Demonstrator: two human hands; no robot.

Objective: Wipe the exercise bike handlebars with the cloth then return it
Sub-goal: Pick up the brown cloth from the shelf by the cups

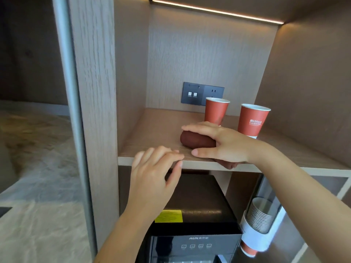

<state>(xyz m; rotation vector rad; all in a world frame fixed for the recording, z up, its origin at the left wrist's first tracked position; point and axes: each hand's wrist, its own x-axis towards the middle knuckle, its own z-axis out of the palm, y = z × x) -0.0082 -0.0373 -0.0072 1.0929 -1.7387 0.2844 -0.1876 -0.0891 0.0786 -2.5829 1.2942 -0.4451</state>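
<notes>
The right hand (226, 143) is grasping the cloth (197, 141), a dark brown roll that is lying on its side on the wooden shelf (152, 137) of a cabinet niche, near the shelf's front edge. The fingers are reaching over the top and far side of the roll while the thumb is lying along its near side, so the hand is closing around it from above. The forearm is coming in from the lower right and crossing the shelf's front edge. The left hand (153, 171) is hovering just in front of that edge, to the left of the cloth, released and holding nothing. Its fingers are loosely bent and slightly blurred, with the fingertips sitting at the lip of the shelf. Behind the right hand two red paper cups are standing upright, one (216, 111) nearer the back wall and the other (253, 120), printed with white lettering, further right. A dark socket panel (197, 93) is sitting on the back wall just behind the first cup. A light strip (218, 11) is glowing along the top of the niche. Below the shelf a black appliance (199, 202) is standing with a yellow label (168, 216) on its top, and beside it on the right a cup dispenser (260, 215) is holding a stack of cups.
</notes>
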